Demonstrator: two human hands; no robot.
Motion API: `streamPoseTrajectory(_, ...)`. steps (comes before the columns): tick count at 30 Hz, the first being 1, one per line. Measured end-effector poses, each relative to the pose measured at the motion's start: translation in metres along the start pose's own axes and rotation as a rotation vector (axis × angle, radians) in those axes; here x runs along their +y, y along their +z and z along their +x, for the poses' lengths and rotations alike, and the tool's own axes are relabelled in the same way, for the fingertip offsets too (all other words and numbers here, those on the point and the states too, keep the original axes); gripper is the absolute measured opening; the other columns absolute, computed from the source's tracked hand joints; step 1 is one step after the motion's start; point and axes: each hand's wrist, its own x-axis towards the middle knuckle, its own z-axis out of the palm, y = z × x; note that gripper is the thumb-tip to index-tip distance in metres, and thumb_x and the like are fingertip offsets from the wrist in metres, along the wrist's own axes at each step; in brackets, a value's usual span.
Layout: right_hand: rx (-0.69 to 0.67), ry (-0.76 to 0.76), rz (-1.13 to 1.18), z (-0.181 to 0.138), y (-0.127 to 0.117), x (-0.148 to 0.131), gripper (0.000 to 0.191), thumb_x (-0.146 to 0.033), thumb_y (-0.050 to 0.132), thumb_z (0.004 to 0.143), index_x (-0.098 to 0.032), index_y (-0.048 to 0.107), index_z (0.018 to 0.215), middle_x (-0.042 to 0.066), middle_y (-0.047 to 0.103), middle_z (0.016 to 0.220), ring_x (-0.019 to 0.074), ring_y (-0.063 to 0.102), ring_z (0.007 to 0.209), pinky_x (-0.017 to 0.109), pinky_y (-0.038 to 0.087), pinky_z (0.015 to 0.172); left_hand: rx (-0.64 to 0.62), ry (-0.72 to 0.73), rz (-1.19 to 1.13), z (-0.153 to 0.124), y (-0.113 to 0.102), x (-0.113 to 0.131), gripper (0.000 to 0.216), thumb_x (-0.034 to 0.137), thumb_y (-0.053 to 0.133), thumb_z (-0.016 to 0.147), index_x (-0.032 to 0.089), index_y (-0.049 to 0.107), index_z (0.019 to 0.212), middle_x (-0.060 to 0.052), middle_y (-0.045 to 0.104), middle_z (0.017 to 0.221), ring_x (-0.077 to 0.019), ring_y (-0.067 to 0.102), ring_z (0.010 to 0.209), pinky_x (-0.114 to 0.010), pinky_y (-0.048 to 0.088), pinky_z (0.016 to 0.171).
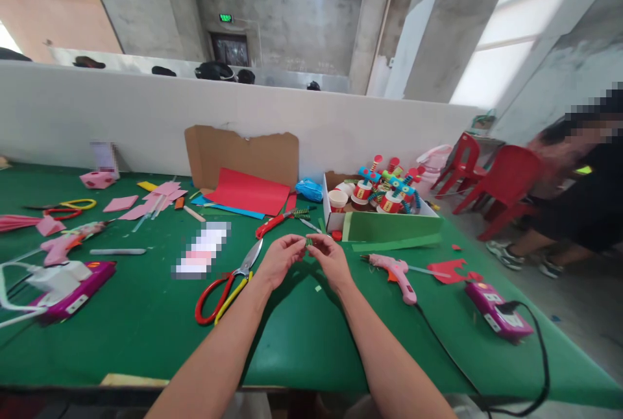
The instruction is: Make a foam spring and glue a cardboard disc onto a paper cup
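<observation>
Between my left hand (278, 261) and my right hand (333, 259), above the green tabletop, is a small folded paper spring (308, 242), green with darker stripes. Fingertips of both hands pinch it from either side and partly hide it. Left of my left hand lies a pair of scissors (251, 257) with one red and one yellow handle. Just beyond my hands are a red-handled tool (270, 225) and more folded paper springs (302, 213). A pink glue gun (400, 271) rests to the right of my right hand.
A cardboard box (333, 218) of paper-cup figures stands behind. Red paper (248, 193) leans at the back. Purple power strips (501, 315) sit at both sides, with a black cord on the right. Another glue gun (61, 245) lies left. A person (579, 172) stands beyond the right table edge.
</observation>
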Motion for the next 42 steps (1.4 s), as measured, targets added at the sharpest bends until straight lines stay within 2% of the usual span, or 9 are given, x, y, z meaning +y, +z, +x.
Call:
streamPoseTrajectory(4, -0.019, 0.067, 0.092, -0.001, 0.001, -0.001, 0.040, -0.027, 0.078, 0.060, -0.026, 0.069, 0.098, -0.003, 0.063, 0.078, 0.0118, 0.059, 0.069, 0.028, 0.050, 0.071, 0.053, 0.084, 0.042, 0.002, -0.001, 0.000, 0.038, 0.040, 0.084, 0.050, 0.014, 0.065, 0.070, 0.002, 0.059, 0.061, -0.0082, 0.051, 0.057, -0.022, 0.042, 0.058)
streamPoseTrajectory(8, -0.015, 0.111, 0.073, 0.000, -0.001, 0.000, 0.033, -0.034, 0.076, 0.062, -0.022, 0.069, 0.093, -0.003, 0.061, 0.069, 0.0135, 0.060, 0.066, 0.031, 0.050, 0.071, 0.061, 0.107, 0.124, 0.002, -0.001, 0.001, 0.040, 0.046, 0.079, 0.054, 0.014, 0.062, 0.070, 0.001, 0.060, 0.063, -0.0097, 0.054, 0.059, -0.023, 0.044, 0.060)
streamPoseTrajectory(11, 0.042, 0.013, -0.128, 0.000, -0.002, -0.002, 0.026, -0.030, 0.075, 0.061, -0.021, 0.071, 0.086, -0.003, 0.060, 0.064, 0.0139, 0.057, 0.061, 0.030, 0.048, 0.066, 0.045, 0.100, 0.178, 0.000, 0.001, 0.001, 0.041, 0.047, 0.078, 0.056, 0.015, 0.061, 0.075, 0.001, 0.060, 0.064, -0.0110, 0.055, 0.061, -0.023, 0.043, 0.057)
streamPoseTrajectory(16, 0.071, -0.163, -0.334, -0.004, 0.000, -0.007, 0.018, -0.020, 0.068, 0.065, -0.027, 0.074, 0.081, 0.001, 0.066, 0.077, 0.0158, 0.058, 0.066, 0.031, 0.050, 0.069, 0.028, 0.092, 0.270, 0.000, 0.001, -0.003, 0.039, 0.038, 0.080, 0.052, 0.016, 0.061, 0.077, 0.001, 0.061, 0.068, -0.0113, 0.054, 0.062, -0.023, 0.042, 0.056)
streamPoseTrajectory(23, -0.035, 0.015, -0.054, -0.002, 0.000, -0.004, 0.034, -0.030, 0.076, 0.062, -0.024, 0.071, 0.096, 0.003, 0.070, 0.091, 0.0172, 0.065, 0.079, 0.033, 0.052, 0.078, 0.057, 0.177, 0.318, 0.003, -0.005, -0.002, 0.029, 0.035, 0.075, 0.057, 0.016, 0.064, 0.076, 0.000, 0.064, 0.068, -0.0133, 0.057, 0.065, -0.026, 0.045, 0.063)
streamPoseTrajectory(26, -0.029, 0.145, 0.048, -0.001, -0.003, -0.005, 0.035, -0.045, 0.073, 0.068, -0.020, 0.071, 0.093, 0.003, 0.070, 0.076, 0.0158, 0.065, 0.071, 0.032, 0.052, 0.075, 0.059, 0.244, 0.425, 0.003, -0.005, -0.001, 0.023, 0.032, 0.071, 0.060, 0.017, 0.066, 0.076, -0.002, 0.066, 0.070, -0.0152, 0.059, 0.067, -0.028, 0.046, 0.066)
streamPoseTrajectory(29, -0.009, 0.208, 0.084, -0.001, -0.005, -0.007, 0.039, -0.048, 0.077, 0.063, -0.018, 0.071, 0.087, 0.002, 0.068, 0.065, 0.0133, 0.063, 0.061, 0.029, 0.051, 0.068, 0.062, 0.320, 0.548, 0.003, -0.005, -0.002, 0.017, 0.028, 0.068, 0.062, 0.018, 0.067, 0.076, -0.003, 0.068, 0.073, -0.0165, 0.061, 0.068, -0.029, 0.048, 0.068)
streamPoseTrajectory(35, -0.017, 0.198, 0.102, 0.000, -0.006, -0.008, 0.038, -0.042, 0.082, 0.056, -0.018, 0.073, 0.084, 0.002, 0.069, 0.066, 0.0133, 0.062, 0.060, 0.031, 0.052, 0.068, 0.084, 0.421, 0.622, 0.002, -0.006, -0.002, 0.013, 0.026, 0.068, 0.066, 0.020, 0.069, 0.077, -0.003, 0.069, 0.076, -0.0171, 0.062, 0.070, -0.029, 0.049, 0.070)
streamPoseTrajectory(42, 0.047, 0.110, 0.071, 0.002, -0.010, -0.012, 0.035, -0.037, 0.083, 0.055, -0.022, 0.074, 0.086, 0.000, 0.070, 0.071, 0.0159, 0.064, 0.067, 0.036, 0.053, 0.078, 0.105, 0.411, 0.527, 0.004, -0.009, 0.003, 0.016, 0.029, 0.071, 0.064, 0.020, 0.070, 0.078, -0.002, 0.070, 0.076, -0.0181, 0.063, 0.071, -0.030, 0.050, 0.071)
